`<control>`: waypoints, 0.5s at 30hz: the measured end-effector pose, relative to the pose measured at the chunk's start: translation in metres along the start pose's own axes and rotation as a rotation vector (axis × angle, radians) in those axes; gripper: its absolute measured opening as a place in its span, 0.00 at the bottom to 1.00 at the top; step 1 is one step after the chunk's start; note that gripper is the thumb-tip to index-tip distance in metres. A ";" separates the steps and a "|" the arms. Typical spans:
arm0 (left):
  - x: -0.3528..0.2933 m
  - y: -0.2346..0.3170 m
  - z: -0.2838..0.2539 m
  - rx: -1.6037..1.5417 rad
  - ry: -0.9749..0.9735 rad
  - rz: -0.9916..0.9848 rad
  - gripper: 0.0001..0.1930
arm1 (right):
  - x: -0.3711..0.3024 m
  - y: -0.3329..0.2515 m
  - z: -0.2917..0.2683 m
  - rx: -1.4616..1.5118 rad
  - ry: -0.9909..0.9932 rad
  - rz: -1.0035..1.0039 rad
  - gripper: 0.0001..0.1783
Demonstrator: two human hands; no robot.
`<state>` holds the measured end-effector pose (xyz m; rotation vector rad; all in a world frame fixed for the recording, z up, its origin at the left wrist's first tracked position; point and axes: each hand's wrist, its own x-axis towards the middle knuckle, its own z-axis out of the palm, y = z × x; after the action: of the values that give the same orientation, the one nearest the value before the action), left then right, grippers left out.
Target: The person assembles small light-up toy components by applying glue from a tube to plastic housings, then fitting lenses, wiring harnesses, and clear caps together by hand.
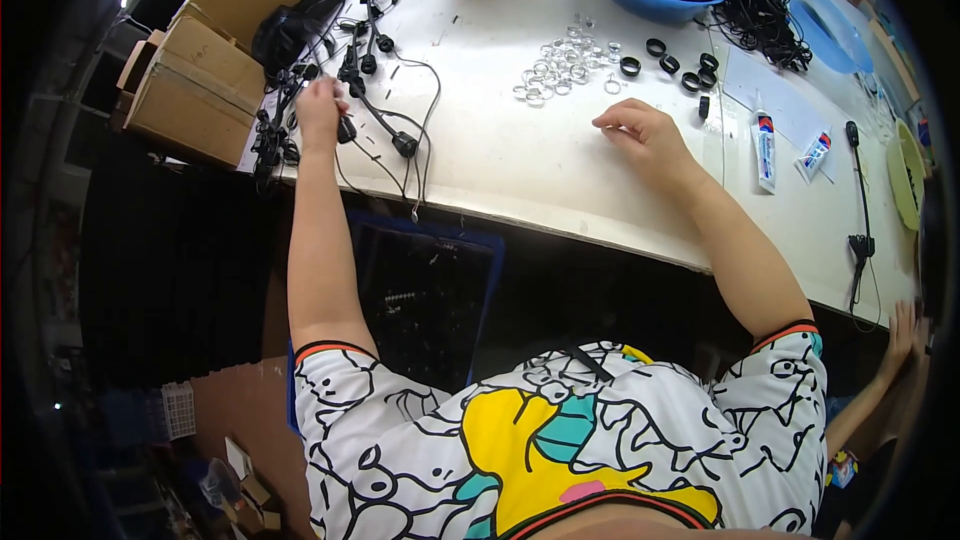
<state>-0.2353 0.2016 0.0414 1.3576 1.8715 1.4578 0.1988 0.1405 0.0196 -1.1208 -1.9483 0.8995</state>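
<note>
My left hand [319, 112] is at the left of the white table, among black cables with round plug-like ends. Its fingers are bent and closed, and what they hold is hidden. Just beside it lies a black cable fitting [346, 129]; a larger round one [404, 144] sits to its right. My right hand [647, 140] hovers over or rests on the table, fingers half curled with thumb and forefinger slightly apart, and nothing shows in it. Beyond it lie several clear rings [560, 68] and several black rings [669, 64].
A blue basin [655, 2] of black rings stands at the back, beside a heap of black cables [765, 15]. Two glue tubes, one upright-lying [765, 155] and one slanted [814, 157], lie right. Cardboard boxes [195, 80] stand left. Another person's hand [900, 332] is at the right edge.
</note>
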 end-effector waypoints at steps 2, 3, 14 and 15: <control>-0.008 0.016 -0.003 -0.404 0.034 0.110 0.06 | -0.001 -0.001 0.000 -0.017 -0.041 0.003 0.07; -0.007 0.021 -0.004 -0.405 0.035 0.111 0.06 | -0.001 0.000 0.000 -0.002 -0.015 -0.002 0.07; -0.061 0.102 -0.034 -0.147 0.270 0.634 0.10 | -0.003 0.014 -0.001 0.035 0.150 -0.101 0.08; -0.069 0.100 -0.035 -0.152 0.271 0.635 0.10 | -0.003 0.020 -0.002 0.113 0.258 -0.186 0.10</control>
<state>-0.1879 0.1223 0.1277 1.8534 1.4871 2.1306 0.2096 0.1459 0.0036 -0.9243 -1.7353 0.7176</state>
